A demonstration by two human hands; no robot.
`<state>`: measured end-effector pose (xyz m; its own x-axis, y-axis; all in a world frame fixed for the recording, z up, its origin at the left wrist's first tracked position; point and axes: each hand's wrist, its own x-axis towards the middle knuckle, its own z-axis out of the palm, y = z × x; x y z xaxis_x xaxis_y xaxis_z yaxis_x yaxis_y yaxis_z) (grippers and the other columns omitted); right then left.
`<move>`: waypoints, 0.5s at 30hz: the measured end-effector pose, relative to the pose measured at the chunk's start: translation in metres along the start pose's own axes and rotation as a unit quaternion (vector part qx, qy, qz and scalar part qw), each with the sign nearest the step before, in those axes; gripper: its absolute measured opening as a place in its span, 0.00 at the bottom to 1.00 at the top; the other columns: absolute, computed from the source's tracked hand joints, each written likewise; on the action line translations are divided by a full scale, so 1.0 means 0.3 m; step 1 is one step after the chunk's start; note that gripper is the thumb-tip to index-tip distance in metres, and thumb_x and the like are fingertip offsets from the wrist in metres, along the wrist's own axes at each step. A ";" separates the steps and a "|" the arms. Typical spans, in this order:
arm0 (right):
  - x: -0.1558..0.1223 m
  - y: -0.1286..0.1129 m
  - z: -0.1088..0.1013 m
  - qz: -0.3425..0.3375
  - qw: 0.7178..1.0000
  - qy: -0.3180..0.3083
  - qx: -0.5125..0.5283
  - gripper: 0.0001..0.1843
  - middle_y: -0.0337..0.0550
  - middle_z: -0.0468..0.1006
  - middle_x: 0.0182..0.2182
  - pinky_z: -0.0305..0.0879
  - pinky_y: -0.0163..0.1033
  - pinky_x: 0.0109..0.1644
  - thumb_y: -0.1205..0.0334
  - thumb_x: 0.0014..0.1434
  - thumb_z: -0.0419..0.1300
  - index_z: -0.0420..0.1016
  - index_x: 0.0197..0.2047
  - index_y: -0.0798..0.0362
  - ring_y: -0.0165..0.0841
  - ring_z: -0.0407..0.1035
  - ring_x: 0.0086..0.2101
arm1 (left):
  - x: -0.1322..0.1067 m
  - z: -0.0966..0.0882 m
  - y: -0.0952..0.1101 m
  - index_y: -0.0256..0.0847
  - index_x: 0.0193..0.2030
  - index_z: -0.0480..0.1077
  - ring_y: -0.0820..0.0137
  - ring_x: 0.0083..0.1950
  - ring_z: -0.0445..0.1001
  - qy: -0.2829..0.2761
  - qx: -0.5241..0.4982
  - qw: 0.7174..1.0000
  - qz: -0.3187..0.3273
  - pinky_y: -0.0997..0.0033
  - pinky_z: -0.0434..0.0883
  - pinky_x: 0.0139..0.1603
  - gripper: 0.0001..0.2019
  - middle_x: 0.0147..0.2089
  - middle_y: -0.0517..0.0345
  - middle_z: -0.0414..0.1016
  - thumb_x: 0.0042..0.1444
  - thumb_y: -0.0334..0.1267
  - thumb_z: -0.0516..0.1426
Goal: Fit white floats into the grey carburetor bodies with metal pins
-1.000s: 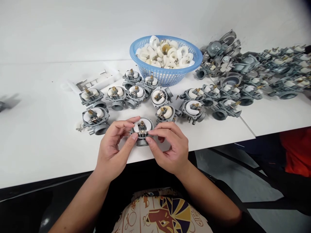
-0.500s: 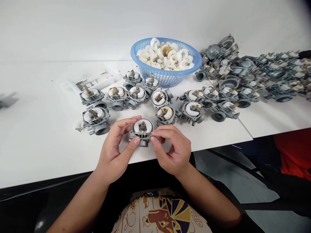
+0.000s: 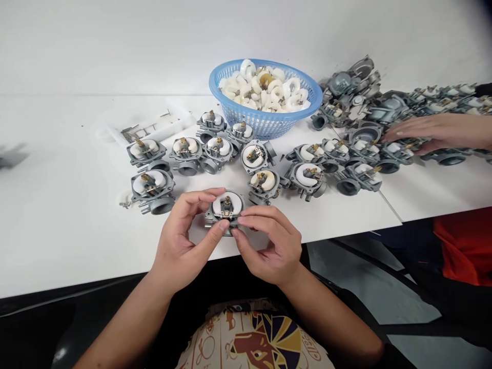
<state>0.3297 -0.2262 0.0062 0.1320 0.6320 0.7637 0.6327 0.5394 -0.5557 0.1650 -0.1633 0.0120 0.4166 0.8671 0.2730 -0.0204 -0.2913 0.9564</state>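
Note:
A grey metal carburetor (image 3: pixel 208 213) with a white float (image 3: pixel 219 205) and a brass jet in its open bowl side stands near the table's front edge. My left hand (image 3: pixel 187 225) is closed around its left side, thumb at the front rim and fingertips at the back. My right hand (image 3: pixel 271 241) grips its front right side between thumb and fingers; whether a small pin is between those fingertips I cannot make out. More carburetors with floats stand just behind, one (image 3: pixel 264 185) to the right and another (image 3: pixel 151 187) to the left.
A blue basket (image 3: pixel 265 120) heaped with white floats stands at the back. Metal pins lie by a white plastic piece (image 3: pixel 169 132) on the left. Carburetor bodies (image 3: pixel 342 84) are piled at the back right. Another person's hand (image 3: pixel 434 132) reaches over the carburetors on the right.
Another person's hand has come in from the right over the carburetors. My left thumb has shifted right along the front rim, and my right fingertips have moved slightly lower and to the left.

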 end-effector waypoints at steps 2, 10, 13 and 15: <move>0.001 0.000 -0.003 -0.004 1.000 -0.001 0.009 0.15 0.45 0.81 0.41 0.79 0.40 0.44 0.73 0.58 0.66 0.76 0.49 0.52 0.33 0.77 0.41 | 0.000 0.001 0.004 0.46 0.50 0.68 0.61 0.63 0.72 0.003 -0.002 1.000 0.000 0.62 0.70 0.60 0.15 0.59 0.51 0.75 0.59 0.31 0.64; -0.003 0.004 -0.006 -0.001 0.999 -0.020 0.032 0.16 0.46 0.78 0.41 0.77 0.40 0.45 0.66 0.58 0.71 0.74 0.49 0.53 0.34 0.75 0.41 | 0.004 0.002 0.011 0.44 0.43 0.67 0.58 0.60 0.74 0.027 0.027 0.999 0.005 0.58 0.71 0.57 0.15 0.52 0.50 0.78 0.54 0.30 0.67; -0.003 0.007 -0.005 0.004 0.999 -0.028 0.033 0.15 0.44 0.78 0.40 0.77 0.39 0.43 0.66 0.57 0.72 0.73 0.45 0.52 0.33 0.75 0.39 | 0.003 0.003 0.012 0.44 0.42 0.67 0.57 0.60 0.74 0.033 0.031 0.999 0.003 0.57 0.70 0.57 0.15 0.52 0.50 0.79 0.53 0.30 0.67; -0.003 0.008 -0.004 0.008 0.999 -0.029 0.032 0.15 0.43 0.77 0.39 0.76 0.39 0.42 0.66 0.56 0.72 0.72 0.44 0.51 0.33 0.74 0.39 | 0.001 0.004 0.014 0.44 0.43 0.68 0.57 0.59 0.75 0.030 0.037 0.999 0.002 0.56 0.70 0.58 0.15 0.53 0.50 0.79 0.53 0.30 0.67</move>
<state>0.3321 -0.2262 0.0046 0.0960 0.6715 0.7347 0.5810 0.5615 -0.5892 0.1661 -0.1646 0.0161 0.3606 0.8885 0.2838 0.0468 -0.3212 0.9459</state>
